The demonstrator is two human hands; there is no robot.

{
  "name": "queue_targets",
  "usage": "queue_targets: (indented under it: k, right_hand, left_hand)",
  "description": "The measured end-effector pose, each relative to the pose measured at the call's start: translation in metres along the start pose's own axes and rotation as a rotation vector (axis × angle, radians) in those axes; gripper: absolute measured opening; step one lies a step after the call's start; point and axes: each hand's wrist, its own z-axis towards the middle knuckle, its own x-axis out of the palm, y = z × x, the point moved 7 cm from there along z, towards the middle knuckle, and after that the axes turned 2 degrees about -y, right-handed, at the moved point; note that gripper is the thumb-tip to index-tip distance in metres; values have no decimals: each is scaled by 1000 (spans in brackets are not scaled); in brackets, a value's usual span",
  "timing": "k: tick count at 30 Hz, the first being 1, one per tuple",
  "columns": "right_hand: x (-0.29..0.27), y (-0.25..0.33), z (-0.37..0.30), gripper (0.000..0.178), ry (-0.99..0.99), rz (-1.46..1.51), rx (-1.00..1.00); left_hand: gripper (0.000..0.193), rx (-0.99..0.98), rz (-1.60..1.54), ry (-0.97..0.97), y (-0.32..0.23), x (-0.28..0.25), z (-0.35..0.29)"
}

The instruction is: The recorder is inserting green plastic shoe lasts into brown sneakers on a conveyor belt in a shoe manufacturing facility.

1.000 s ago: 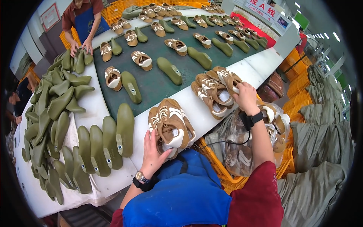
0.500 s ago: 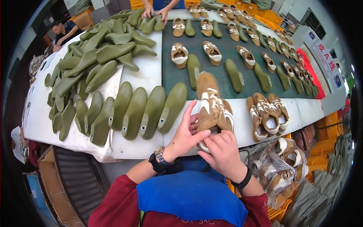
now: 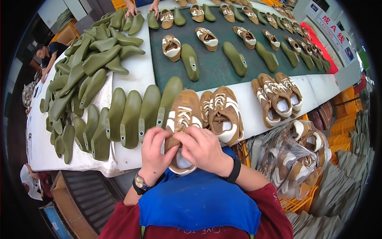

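A brown sneaker (image 3: 187, 105) with white stripes and white laces is between my hands at the table's near edge, toe pointing away and opening toward me. My left hand (image 3: 156, 149) closes on the shoe's collar and tongue from the left, thumb and fingers pinched. From the other side my right hand (image 3: 203, 148) pinches the tongue just below the laces. My fingers cover part of the opening; a pale insole shows beneath them. Two more brown sneakers, one (image 3: 225, 113) in full view and one partly hidden, sit on the white tabletop (image 3: 254, 133) just right of the held shoe.
Green shoe lasts (image 3: 133, 117) stand in a row at left, before a large heap (image 3: 93, 59). A dark green belt (image 3: 215, 61) carries sneakers and lasts. Three sneakers (image 3: 277, 97) sit at right, above a plastic bag of shoes (image 3: 296, 155). Across the table, a co-worker's hands (image 3: 154, 7) handle lasts.
The sneaker has come down and left from its raised position, its opening now facing me. Both hands have shifted to its tongue. The co-worker's hands have moved apart, and the head view has shifted.
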Motion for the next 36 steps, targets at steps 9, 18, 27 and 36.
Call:
queue_targets:
  k: [9, 18, 27, 36]
  right_hand:
    - [-10, -17, 5, 36, -84, 86, 178]
    - [-7, -19, 9, 32, -10, 274, 255]
    - [0, -17, 1, 17, 121, 375, 221]
    - [-26, -17, 21, 24, -178, 197, 201]
  left_hand:
    - [13, -92, -253, -190, -6, -6, 9]
    - [12, -19, -149, -228, -11, -10, 11]
    - [16, -168, -306, -240, 12, -9, 10]
    - [37, 121, 39, 120, -17, 0, 44]
